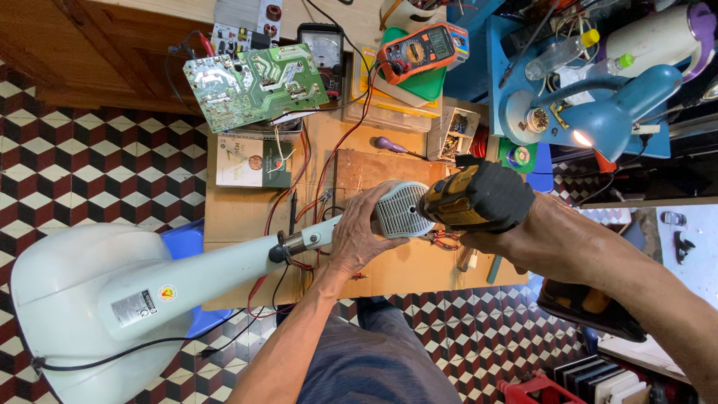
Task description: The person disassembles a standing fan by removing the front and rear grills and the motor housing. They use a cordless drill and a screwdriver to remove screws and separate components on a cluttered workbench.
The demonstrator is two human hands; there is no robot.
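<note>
A pale grey fan motor housing (402, 210) with a slotted grille lies over the middle of the cardboard-covered surface (239, 217), just inside its near edge. It sits at the end of a metal stem (303, 241) that runs into the fan's large white base (82, 299), which hangs off the surface's near left corner. The left hand (357, 233) is clamped around the housing where it meets the stem. The right hand (499, 233) is closed on the grip of a yellow and black cordless drill (475, 198), whose nose touches the right end of the housing.

The base carries two labels: one grey rectangular sticker (134, 307) and one small round yellow and red sticker (167, 292) beside it. A black power cord (112, 353) trails from the base.

Toward the left edge lies one flat box (253, 161), cream and dark green, with a picture on it. Behind it, at the far edge, one green circuit board (256, 86) stands tilted. Two meters stand at the far edge: one black analogue meter (323, 49) and one orange digital multimeter (416, 52). One purple-handled screwdriver (394, 145) lies behind the housing, next to one small open box of parts (456, 133). Red wires (303, 161) cross the surface. At the right, one blue desk lamp (609, 112) is lit.
</note>
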